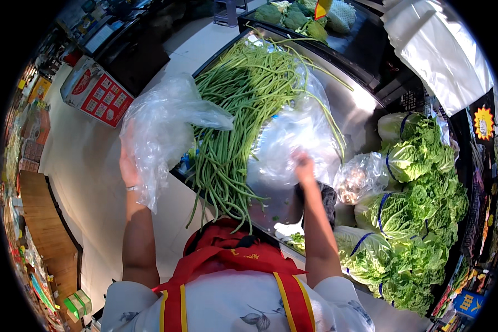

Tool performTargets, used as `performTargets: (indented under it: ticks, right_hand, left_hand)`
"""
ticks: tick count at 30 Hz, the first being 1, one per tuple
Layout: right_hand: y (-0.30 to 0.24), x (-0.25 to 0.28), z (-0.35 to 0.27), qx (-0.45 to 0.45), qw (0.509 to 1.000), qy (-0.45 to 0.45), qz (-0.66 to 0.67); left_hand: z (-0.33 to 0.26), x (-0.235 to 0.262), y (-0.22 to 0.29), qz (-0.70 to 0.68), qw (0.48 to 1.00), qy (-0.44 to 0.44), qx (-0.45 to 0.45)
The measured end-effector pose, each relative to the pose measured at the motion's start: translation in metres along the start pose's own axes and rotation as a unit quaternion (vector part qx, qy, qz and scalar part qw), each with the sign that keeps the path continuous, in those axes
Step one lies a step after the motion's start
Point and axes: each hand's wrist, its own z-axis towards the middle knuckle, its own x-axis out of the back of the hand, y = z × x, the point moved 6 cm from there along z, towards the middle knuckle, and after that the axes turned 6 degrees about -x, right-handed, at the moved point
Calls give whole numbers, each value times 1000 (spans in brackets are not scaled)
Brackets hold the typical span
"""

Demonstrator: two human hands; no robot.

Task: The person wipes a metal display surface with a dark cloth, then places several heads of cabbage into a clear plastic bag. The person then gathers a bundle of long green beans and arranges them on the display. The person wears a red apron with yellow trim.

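Note:
My left hand (129,166) grips a crumpled clear plastic bag (163,119) and holds it up at the left of the stall. A pile of long green beans (235,105) lies on the shiny metal display tray (365,108) in front of me. My right hand (304,166) reaches onto a clear plastic sheet (290,144) that covers the right part of the beans; its fingers rest on the sheet, and I cannot tell whether they pinch it.
Bundled leafy green cabbages (415,221) with blue ties fill the right side, next to a clear bag of pale mushrooms (359,177). Bumpy green vegetables (296,16) sit at the back. A red-and-white carton (97,91) stands on the floor to the left.

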Motion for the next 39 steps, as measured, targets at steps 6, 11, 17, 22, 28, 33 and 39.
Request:
performTargets:
  ticks: [6,11,17,22,28,33,39]
  right_hand:
    - [-126,-49,-55,21,965,-194,177]
    - [-105,37,-50,95,965,209,-125]
    - [-185,2,-78,79,973,25,215]
    - [-249,-118,-96,-222,694,-231,645]
    - [-208,-180,-43,-103,815,-140,553]
    - [-255,-295,-54,-42,834,-244,493]
    - [-355,-438,-65,-174,741,-399,511]
  left_hand:
    - [-20,-23,20,44,996,46,-66]
    - [-21,-1,51,40,995,-14,-89]
    - [-1,19,39,-81,997,-1,-3]
    - [-10,-22,-48,397,804,-443,-4]
    - [22,48,16,362,816,-443,90]
    - [110,131,122,313,940,-131,40]
    - [181,208,219,133,989,64,28]
